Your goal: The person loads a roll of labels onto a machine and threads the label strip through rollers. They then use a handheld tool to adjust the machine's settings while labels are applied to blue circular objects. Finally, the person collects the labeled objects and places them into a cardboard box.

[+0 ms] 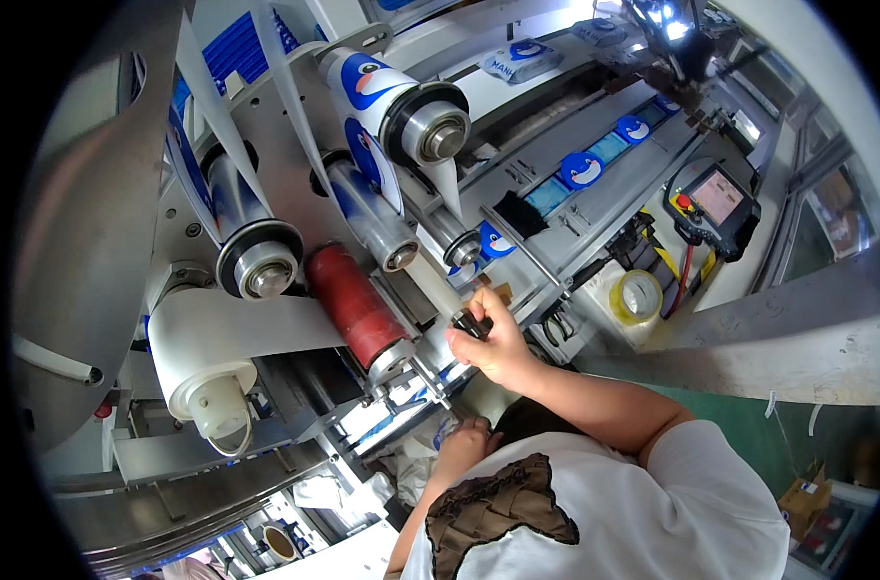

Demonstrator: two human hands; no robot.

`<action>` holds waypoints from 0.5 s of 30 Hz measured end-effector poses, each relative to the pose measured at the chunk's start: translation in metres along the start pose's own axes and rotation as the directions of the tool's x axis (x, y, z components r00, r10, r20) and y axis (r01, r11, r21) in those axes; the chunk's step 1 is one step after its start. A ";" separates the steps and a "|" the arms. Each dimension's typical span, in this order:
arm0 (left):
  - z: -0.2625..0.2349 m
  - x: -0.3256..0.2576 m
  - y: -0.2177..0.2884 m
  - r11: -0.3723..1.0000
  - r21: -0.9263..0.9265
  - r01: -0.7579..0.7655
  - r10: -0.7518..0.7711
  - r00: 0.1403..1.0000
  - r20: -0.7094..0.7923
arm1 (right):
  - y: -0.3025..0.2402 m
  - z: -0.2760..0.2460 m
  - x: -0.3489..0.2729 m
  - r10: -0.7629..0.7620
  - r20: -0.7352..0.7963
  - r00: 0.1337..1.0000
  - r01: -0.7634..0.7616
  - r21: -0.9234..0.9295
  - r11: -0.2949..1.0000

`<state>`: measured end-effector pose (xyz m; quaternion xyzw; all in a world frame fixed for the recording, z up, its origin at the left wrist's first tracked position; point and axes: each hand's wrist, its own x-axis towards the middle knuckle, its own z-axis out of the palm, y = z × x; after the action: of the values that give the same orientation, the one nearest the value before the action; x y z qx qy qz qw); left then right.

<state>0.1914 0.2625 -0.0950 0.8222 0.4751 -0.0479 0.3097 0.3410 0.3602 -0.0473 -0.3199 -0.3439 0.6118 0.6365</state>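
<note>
My right hand (pixel 493 343) is closed around a black knob (pixel 471 325) at the near end of a slim pale roller (pixel 432 285). Lower down, my left hand (pixel 466 447) is held close to my body below the machine, its fingers curled; what they hold, if anything, is hidden. Just left of my right hand is a thick red roller (pixel 355 304). White film (pixel 256 324) runs to it from a white roll (pixel 188 353). Above, a printed film roll (pixel 367 82) in blue and white sits on a metal spindle (pixel 438 135), with more metal rollers (pixel 367 208) beneath.
On the right, a conveyor (pixel 609 145) carries blue-and-white packs. Beyond my right hand lie a roll of yellowish tape (pixel 636 296) and a control panel (pixel 715 198) with a red button. Filled bags (pixel 520 62) lie at the back. A metal guard (pixel 92 242) curves along the left.
</note>
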 end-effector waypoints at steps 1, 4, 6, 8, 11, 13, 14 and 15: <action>0.001 0.000 -0.001 1.000 -0.006 -0.003 0.003 1.000 -0.001 | 0.001 0.000 0.000 -0.004 0.001 1.000 0.004 -0.001 1.000; 0.001 -0.001 -0.001 1.000 -0.004 -0.008 0.008 1.000 0.002 | -0.002 -0.002 -0.001 0.044 0.026 0.999 -0.043 -0.026 0.999; 0.002 -0.001 -0.001 1.000 -0.001 -0.017 0.017 1.000 -0.008 | -0.004 0.000 -0.001 0.057 0.024 0.998 -0.056 -0.045 0.997; 0.006 0.000 -0.002 0.999 -0.002 -0.041 0.041 0.999 -0.035 | -0.006 -0.001 -0.002 0.057 0.026 0.998 -0.056 -0.049 0.997; 0.001 0.001 0.004 0.999 0.032 -0.013 0.012 1.000 0.022 | -0.003 -0.003 -0.002 0.044 0.038 0.998 -0.042 -0.049 0.998; -0.001 0.000 0.005 1.000 0.028 -0.007 0.006 1.000 0.018 | -0.002 -0.003 -0.002 0.049 0.022 0.999 -0.047 -0.067 0.997; -0.001 -0.001 0.005 1.000 0.026 -0.003 0.003 1.000 0.015 | -0.002 -0.003 -0.002 0.045 0.019 0.999 -0.044 -0.075 0.996; 0.000 0.000 0.003 1.000 0.015 -0.020 0.020 1.000 0.012 | -0.003 -0.003 -0.001 0.045 0.027 0.999 -0.042 -0.089 0.995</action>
<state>0.1940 0.2608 -0.0935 0.8289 0.4646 -0.0531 0.3069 0.3453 0.3586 -0.0462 -0.3464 -0.3729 0.6142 0.6031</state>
